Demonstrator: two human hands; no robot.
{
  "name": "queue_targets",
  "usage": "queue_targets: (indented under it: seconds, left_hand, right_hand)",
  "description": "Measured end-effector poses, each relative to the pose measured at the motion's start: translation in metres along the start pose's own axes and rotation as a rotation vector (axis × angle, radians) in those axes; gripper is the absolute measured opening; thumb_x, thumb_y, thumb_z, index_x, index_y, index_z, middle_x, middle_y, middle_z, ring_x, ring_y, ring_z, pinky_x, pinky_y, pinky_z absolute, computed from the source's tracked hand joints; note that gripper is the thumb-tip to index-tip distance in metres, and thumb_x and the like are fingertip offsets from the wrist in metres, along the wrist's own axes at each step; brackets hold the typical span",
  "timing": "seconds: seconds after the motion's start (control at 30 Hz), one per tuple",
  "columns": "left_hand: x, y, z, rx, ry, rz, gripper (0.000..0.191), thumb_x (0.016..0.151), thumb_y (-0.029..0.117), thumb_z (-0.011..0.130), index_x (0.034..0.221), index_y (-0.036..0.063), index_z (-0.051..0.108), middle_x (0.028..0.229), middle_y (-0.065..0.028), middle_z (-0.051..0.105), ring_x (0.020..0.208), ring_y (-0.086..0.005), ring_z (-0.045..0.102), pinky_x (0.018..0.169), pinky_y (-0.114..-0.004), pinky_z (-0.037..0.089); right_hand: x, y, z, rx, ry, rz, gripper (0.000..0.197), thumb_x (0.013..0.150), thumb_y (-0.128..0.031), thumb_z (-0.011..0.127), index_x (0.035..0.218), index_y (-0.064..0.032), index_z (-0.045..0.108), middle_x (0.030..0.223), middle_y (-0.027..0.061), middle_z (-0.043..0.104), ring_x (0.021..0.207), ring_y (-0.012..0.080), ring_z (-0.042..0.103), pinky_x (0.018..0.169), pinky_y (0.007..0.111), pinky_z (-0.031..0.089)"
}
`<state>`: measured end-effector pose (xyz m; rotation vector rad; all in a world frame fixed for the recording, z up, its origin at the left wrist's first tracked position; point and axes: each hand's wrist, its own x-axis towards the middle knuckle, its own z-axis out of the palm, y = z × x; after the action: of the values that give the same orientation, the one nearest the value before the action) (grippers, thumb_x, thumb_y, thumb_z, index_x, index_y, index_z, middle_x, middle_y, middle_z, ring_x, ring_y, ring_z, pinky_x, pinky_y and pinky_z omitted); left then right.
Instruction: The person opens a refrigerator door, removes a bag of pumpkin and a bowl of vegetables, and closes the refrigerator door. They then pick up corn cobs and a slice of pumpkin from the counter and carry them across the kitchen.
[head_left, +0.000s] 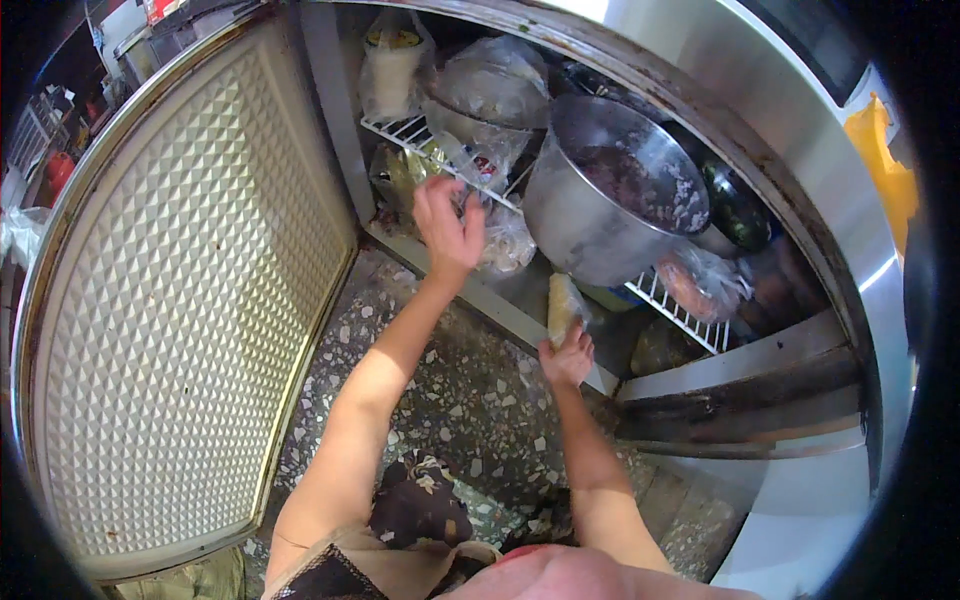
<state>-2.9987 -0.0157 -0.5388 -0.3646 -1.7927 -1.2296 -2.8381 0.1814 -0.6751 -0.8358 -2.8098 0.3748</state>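
Observation:
My right hand (568, 358) grips the lower end of a pale yellowish item in clear plastic (564, 309), held upright at the front edge of the fridge's bottom, below the large metal pot. My left hand (451, 223) is raised at the front of the wire shelf (414, 137), fingers spread and curled, in front of bagged items; no held thing shows in it. Just right of it lies a clear plastic bag with pale lumps (508, 244). The large metal pot (592, 217), with dark frosted contents, stands on the shelf.
A fridge door with a studded inner panel (180, 315) stands open at left. The upper shelf holds a bagged tub (394, 71), a bagged bowl (487, 90) and a bag with a pinkish item (691, 283). Speckled terrazzo floor (457, 375) lies below.

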Motion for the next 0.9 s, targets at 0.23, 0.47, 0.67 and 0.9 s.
queue_targets:
  seconds: [0.23, 0.47, 0.67, 0.9]
  left_hand:
    - [0.084, 0.1, -0.014, -0.576, -0.651, -0.855, 0.074, 0.083, 0.053, 0.051, 0.136, 0.0088, 0.025, 0.132, -0.0115, 0.035, 0.11, -0.0295, 0.045, 0.073, -0.044, 0.051]
    - [0.132, 0.128, -0.023, -0.482, -1.27, -1.155, 0.072, 0.079, 0.045, 0.045, 0.135, 0.0092, 0.018, 0.134, -0.0275, 0.024, 0.082, -0.04, 0.062, 0.069, -0.038, 0.055]
    - [0.119, 0.138, -0.022, -0.658, -1.207, -1.281, 0.051, 0.082, 0.027, 0.039, 0.124, -0.0008, 0.035, 0.116, -0.0195, 0.049, 0.088, -0.0397, 0.061, 0.076, -0.038, 0.055]
    - [0.081, 0.16, -0.062, -0.554, -0.933, -1.196, 0.027, 0.073, 0.002, 0.042, 0.098, -0.0091, 0.046, 0.094, -0.0169, 0.057, 0.081, -0.0326, 0.063, 0.069, -0.038, 0.058]
  right_hand:
    - [-0.006, -0.002, 0.002, 0.053, 0.007, -0.008, 0.076, 0.065, -0.036, 0.062, 0.128, -0.0065, 0.033, 0.109, 0.0186, 0.048, 0.102, 0.037, 0.047, 0.088, 0.044, 0.04]
    - [-0.004, 0.005, -0.004, 0.119, 0.083, -0.053, 0.076, 0.064, -0.034, 0.063, 0.129, -0.0074, 0.033, 0.108, 0.0173, 0.049, 0.1, 0.036, 0.047, 0.087, 0.045, 0.04]
    - [-0.006, 0.001, -0.014, 0.139, 0.004, -0.037, 0.076, 0.066, -0.036, 0.063, 0.129, -0.0069, 0.032, 0.109, 0.0179, 0.048, 0.101, 0.0354, 0.047, 0.087, 0.044, 0.04]
    - [-0.001, 0.017, 0.001, 0.182, -0.027, -0.009, 0.077, 0.066, -0.036, 0.063, 0.13, -0.0057, 0.031, 0.109, 0.0192, 0.047, 0.1, 0.0361, 0.047, 0.086, 0.045, 0.04]
